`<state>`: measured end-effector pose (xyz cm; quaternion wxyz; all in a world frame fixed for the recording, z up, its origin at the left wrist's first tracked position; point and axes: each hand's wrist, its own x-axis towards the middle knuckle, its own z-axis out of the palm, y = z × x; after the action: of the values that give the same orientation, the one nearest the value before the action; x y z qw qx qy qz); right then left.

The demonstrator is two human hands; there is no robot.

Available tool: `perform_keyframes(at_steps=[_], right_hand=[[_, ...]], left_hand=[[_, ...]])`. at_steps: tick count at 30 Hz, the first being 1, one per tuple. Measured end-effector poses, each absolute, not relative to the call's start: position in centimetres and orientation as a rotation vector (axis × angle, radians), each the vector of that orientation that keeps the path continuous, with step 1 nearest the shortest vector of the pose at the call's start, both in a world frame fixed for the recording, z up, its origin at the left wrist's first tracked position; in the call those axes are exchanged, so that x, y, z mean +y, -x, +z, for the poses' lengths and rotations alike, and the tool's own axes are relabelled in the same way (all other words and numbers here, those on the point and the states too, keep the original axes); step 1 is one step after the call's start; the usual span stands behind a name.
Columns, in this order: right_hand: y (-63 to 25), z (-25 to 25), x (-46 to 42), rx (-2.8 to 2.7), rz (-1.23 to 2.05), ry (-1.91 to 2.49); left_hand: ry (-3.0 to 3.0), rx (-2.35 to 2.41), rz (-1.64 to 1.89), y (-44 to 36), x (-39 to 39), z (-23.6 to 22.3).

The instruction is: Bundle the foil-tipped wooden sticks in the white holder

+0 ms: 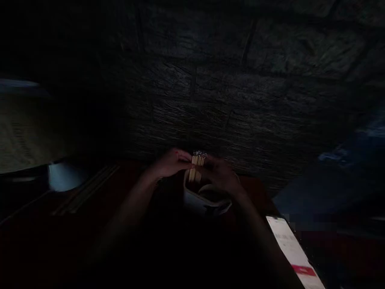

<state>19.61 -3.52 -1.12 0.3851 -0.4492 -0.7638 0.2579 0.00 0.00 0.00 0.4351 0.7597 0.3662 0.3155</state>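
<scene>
The scene is very dark. My left hand (171, 163) and my right hand (221, 174) meet at a small bundle of thin pale sticks (197, 166) with dark tips, held upright between the fingertips of both hands. Just below the bundle a white container (198, 202) sits on the dark red surface, its opening facing up under my right hand. The fingers of both hands are pinched closed on the sticks.
A rough stone-block wall (240, 100) rises right behind the hands. At the left stands a white cup-like object (64, 176) with long thin rods (90, 192) lying beside it. A white sheet with a red band (294, 253) lies at the lower right.
</scene>
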Motion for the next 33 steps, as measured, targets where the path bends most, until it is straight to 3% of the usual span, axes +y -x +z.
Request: perform_keyframes(at_steps=[33], right_hand=[[-19.89, -1.03, -3.18, -2.019, 0.667, 1.164]], left_hand=[[-1.866, 0.983, 0.764, 0.06, 0.43, -0.12]])
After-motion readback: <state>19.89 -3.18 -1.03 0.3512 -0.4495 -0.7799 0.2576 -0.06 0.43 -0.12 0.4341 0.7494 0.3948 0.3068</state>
